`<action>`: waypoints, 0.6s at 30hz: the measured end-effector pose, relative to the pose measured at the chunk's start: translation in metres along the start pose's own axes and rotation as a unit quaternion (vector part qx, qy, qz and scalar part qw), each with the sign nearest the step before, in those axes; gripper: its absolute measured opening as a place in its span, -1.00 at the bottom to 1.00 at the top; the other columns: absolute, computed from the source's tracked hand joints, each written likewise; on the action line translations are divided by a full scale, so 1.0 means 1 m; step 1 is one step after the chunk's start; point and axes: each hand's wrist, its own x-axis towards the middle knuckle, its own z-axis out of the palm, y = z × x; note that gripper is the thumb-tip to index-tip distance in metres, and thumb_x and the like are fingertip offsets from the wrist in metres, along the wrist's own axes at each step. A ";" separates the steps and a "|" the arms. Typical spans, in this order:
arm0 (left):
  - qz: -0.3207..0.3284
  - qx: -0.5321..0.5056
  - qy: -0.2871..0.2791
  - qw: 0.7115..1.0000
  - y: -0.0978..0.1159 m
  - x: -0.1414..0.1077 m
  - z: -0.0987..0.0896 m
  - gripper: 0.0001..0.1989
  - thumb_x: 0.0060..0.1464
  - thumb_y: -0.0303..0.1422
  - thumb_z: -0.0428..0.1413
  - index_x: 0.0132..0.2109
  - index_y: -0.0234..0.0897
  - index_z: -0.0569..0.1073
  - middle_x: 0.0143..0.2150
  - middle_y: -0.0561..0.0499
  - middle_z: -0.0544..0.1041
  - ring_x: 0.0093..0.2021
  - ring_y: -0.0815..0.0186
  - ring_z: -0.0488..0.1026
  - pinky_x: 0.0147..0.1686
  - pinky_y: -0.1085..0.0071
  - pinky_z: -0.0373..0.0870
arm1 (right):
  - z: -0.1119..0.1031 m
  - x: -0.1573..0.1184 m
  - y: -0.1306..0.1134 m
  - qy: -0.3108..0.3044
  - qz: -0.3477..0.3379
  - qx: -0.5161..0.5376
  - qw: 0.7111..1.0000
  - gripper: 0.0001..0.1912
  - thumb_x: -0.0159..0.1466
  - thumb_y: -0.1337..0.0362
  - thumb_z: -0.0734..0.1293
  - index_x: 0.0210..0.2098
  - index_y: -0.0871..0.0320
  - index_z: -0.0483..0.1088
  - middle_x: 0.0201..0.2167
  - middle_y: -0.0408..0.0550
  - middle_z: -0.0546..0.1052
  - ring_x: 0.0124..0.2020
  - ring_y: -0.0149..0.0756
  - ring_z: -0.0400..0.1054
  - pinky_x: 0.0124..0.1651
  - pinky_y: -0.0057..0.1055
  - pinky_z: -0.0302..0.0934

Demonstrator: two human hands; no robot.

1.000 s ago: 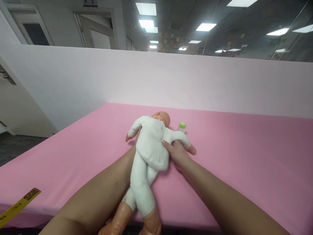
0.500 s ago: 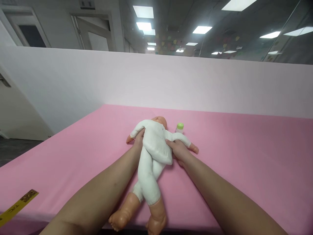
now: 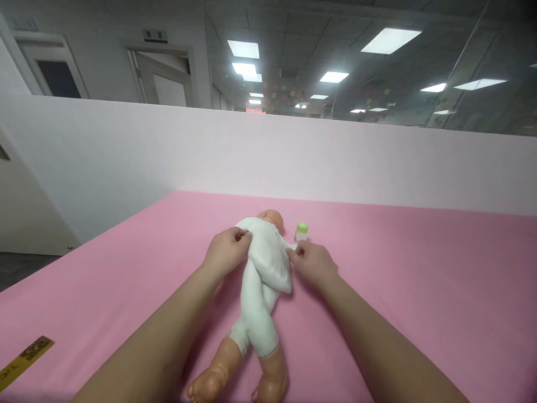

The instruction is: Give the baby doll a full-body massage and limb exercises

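Note:
A baby doll (image 3: 271, 257) with a white cloth body lies stretched out on the pink surface, its head at the far end and its bare feet towards me. Its legs cross at the thighs. At the left edge of its chest, my left hand (image 3: 229, 249) is closed in a pinch on the white cloth. On the opposite side my right hand (image 3: 314, 262) pinches the doll near the base of its arm. My hands hide most of both doll arms. A small clear bottle with a green cap (image 3: 301, 231) stands just beyond my right hand.
The pink covering (image 3: 403, 291) spreads to both sides. A white partition (image 3: 335, 162) rises behind it, with glass above. A yellow strip with a printed code (image 3: 25, 361) lies at the front left edge. A white door (image 3: 25, 207) stands at far left.
Both hands have come from under the doll's sides up to its upper edges, fingers now pinched. The view has tilted up slightly. The doll's pose looks nearly the same.

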 end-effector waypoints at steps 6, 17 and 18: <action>0.006 0.062 0.005 0.998 0.022 -0.013 -0.001 -0.22 0.25 0.20 0.08 0.45 -0.10 0.30 0.17 -0.19 0.63 0.11 -0.10 0.59 0.06 0.09 0.43 | -0.003 -0.029 -0.025 0.014 -0.153 0.045 0.987 -0.66 0.37 -0.12 0.41 -0.22 0.03 0.54 -0.22 -0.01 0.65 -0.20 -0.01 0.50 -0.17 -0.15 0.24; 0.045 0.071 -0.156 0.984 0.001 -0.005 -0.003 0.15 -0.01 0.05 0.38 0.59 -0.15 0.07 0.60 -0.13 0.10 0.57 -0.14 0.05 0.40 0.10 0.26 | 0.039 -0.048 -0.034 -0.155 -0.148 0.069 0.974 0.15 0.17 -0.21 0.55 0.59 -0.11 0.02 0.63 -0.07 -0.13 0.62 0.28 -0.40 0.57 0.25 -0.31; 0.040 0.068 -0.160 0.984 -0.001 -0.003 -0.005 0.15 -0.01 0.04 0.38 0.59 -0.15 0.07 0.60 -0.14 0.09 0.57 -0.14 0.06 0.40 0.09 0.27 | 0.042 -0.049 -0.036 -0.157 -0.136 0.060 0.976 0.15 0.19 -0.21 0.54 0.60 -0.11 -0.01 0.64 -0.07 -0.20 0.62 0.26 -0.46 0.57 0.25 -0.33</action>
